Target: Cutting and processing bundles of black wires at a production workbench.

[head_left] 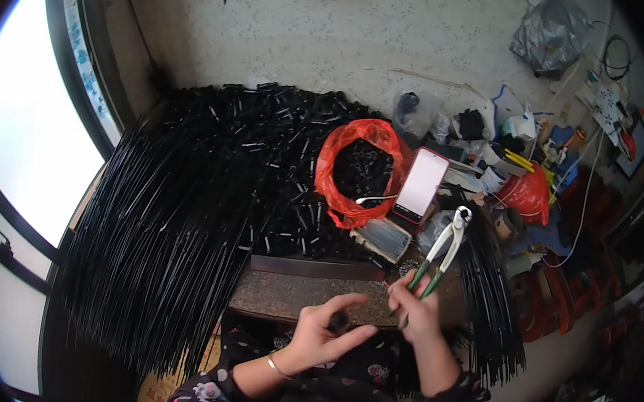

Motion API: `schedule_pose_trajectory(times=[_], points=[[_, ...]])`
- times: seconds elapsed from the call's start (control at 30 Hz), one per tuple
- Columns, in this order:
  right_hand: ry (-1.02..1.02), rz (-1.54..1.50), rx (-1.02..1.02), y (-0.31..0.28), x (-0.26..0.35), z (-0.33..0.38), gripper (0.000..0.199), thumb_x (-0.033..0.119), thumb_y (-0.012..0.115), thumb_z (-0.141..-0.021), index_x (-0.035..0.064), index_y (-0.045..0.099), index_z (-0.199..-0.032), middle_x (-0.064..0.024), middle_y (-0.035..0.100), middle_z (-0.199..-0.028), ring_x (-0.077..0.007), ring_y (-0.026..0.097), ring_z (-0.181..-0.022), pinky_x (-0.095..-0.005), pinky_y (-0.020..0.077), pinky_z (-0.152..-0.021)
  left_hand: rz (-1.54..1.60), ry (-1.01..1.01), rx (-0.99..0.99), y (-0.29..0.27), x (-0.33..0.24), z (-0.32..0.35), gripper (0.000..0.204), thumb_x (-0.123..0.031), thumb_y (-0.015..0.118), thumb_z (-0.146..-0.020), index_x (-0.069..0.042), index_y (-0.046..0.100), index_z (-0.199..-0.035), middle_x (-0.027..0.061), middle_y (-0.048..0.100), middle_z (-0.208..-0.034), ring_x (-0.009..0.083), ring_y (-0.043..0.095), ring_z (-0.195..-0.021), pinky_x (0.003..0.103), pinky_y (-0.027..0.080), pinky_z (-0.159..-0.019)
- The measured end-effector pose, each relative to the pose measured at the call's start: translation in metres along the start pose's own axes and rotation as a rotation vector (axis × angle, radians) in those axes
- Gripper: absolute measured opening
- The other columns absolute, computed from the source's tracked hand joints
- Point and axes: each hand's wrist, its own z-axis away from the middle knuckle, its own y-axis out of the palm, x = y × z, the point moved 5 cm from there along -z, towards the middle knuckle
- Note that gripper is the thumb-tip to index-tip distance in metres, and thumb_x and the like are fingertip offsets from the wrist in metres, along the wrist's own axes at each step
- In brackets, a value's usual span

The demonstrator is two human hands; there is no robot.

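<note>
My right hand [417, 310] grips the green handles of a pair of end-cutting pincers [447, 245]. Their bare metal jaws point up and away from me. Left of it, above my lap, my left hand [319, 334] curls around a small black cylindrical piece [337, 322]. Its thumb and index finger stand apart, with the dark end of the piece showing between them. The two hands do not touch. Beyond them on the table lies a wide heap of small black tubular pieces [296, 149].
Long thin black strands [156, 255] hang over the table's left side, and another bundle [490, 308] hangs at the right. A red plastic bag [326, 167] holds small black parts. Beside it stand a lit phone [421, 183] and a box of thin pins [384, 238]. Clutter crowds the right.
</note>
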Motion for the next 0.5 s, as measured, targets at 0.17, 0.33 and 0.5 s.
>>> schedule_pose_trajectory(times=[0.17, 0.33, 0.5], points=[[-0.083, -0.255, 0.169, 0.077, 0.012, 0.054, 0.030, 0.006, 0.066, -0.078, 0.0053, 0.042, -0.094, -0.0080, 0.055, -0.083, -0.0092, 0.051, -0.070, -0.0208, 0.0427, -0.065, -0.041, 0.090, -0.108, 0.002, -0.012, -0.002, 0.054, -0.019, 0.078, -0.066, -0.002, 0.056, -0.113, -0.0012, 0.048, -0.057, 0.0040, 0.044, -0.052, 0.018, 0.036, -0.048], [-0.078, -0.238, 0.145, 0.093, 0.011, 0.060, 0.033, 0.007, 0.068, -0.076, 0.0043, 0.041, -0.096, -0.0101, 0.055, -0.084, -0.0096, 0.050, -0.072, -0.0226, 0.0436, -0.069, -0.027, 0.124, -0.155, -0.010, -0.016, 0.007, 0.058, -0.022, 0.079, -0.065, 0.001, 0.055, -0.113, -0.0003, 0.049, -0.057, 0.0038, 0.044, -0.052, 0.018, 0.036, -0.047], [-0.052, -0.300, 0.198, 0.102, 0.013, 0.063, 0.030, 0.003, 0.065, -0.077, 0.0033, 0.041, -0.096, -0.0109, 0.055, -0.085, -0.0099, 0.051, -0.073, -0.0226, 0.0440, -0.068, -0.044, 0.117, -0.137, -0.016, -0.015, 0.012, 0.059, -0.025, 0.078, -0.067, 0.002, 0.054, -0.114, -0.0003, 0.049, -0.058, 0.0038, 0.045, -0.052, 0.018, 0.035, -0.047]])
